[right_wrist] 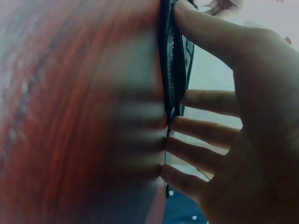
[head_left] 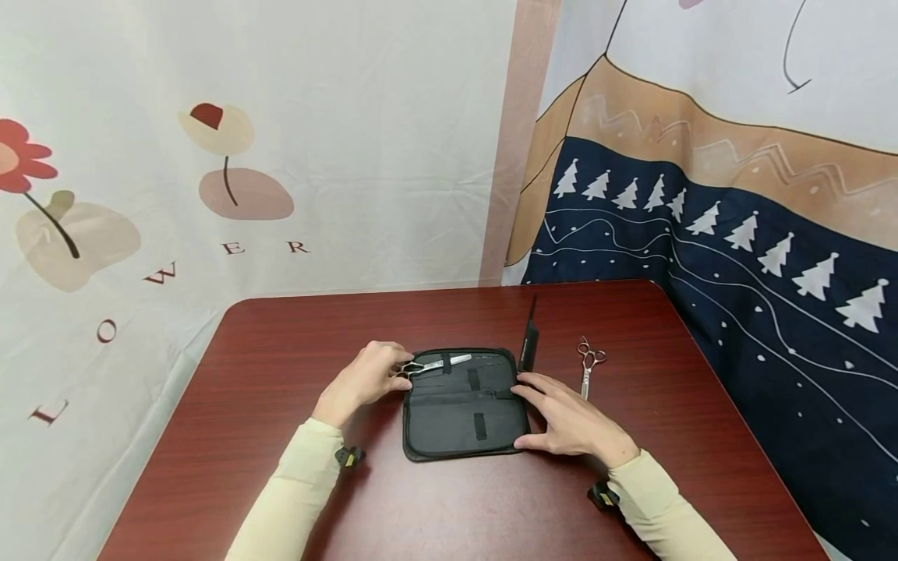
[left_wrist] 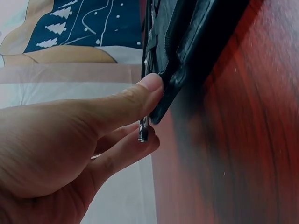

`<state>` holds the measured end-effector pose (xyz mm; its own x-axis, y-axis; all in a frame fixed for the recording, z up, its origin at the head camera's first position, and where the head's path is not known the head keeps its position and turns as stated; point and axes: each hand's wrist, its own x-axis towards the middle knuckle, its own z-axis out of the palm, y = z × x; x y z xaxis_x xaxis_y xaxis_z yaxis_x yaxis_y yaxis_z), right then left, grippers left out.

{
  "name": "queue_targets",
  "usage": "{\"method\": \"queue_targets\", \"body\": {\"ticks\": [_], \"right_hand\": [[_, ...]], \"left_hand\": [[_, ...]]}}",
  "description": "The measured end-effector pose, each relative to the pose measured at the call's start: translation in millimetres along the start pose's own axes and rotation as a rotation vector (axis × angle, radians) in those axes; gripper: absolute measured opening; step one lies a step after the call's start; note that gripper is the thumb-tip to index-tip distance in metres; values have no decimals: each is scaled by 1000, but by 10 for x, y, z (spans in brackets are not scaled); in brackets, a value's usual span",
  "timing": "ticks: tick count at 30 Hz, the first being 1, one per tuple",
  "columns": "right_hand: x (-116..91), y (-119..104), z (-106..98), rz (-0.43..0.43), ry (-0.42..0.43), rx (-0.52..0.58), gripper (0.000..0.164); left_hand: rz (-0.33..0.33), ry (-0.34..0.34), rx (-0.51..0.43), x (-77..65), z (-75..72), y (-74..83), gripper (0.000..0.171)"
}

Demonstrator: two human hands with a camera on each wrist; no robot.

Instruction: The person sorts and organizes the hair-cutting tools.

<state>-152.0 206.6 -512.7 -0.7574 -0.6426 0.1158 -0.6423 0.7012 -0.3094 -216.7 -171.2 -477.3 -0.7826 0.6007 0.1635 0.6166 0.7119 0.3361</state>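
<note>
Case (head_left: 445, 430) flanked: L hand (head_left: 368, 375) pinches scissors (head_left: 429, 366), R hand (head_left: 567, 417) splayed opp.

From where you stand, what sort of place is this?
Probably a makeshift indoor work corner, though the room beyond is hidden: a reddish-brown table, printed hangings behind and beside it, and an open black case with scissors in it.

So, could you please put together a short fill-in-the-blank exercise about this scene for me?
1. The case lies ____, showing its straps.
2. The left grip is at the ____ end of the scissors on the case.
3. The loose scissors lie to the ____ of the case.
4. The comb's thin tail points ____ the person.

Missing words: open; handle; right; away from.
</note>
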Motion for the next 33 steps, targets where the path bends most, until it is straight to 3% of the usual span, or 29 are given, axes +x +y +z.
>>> {"method": "queue_targets", "body": {"ticks": [26,33], "right_hand": [[20,25,43,-16,-2,-31,87],[18,21,39,-21,7,-33,87]], "left_hand": [[-27,-30,164,269,249,265,38],[-39,-35,167,303,291,315,27]]}}
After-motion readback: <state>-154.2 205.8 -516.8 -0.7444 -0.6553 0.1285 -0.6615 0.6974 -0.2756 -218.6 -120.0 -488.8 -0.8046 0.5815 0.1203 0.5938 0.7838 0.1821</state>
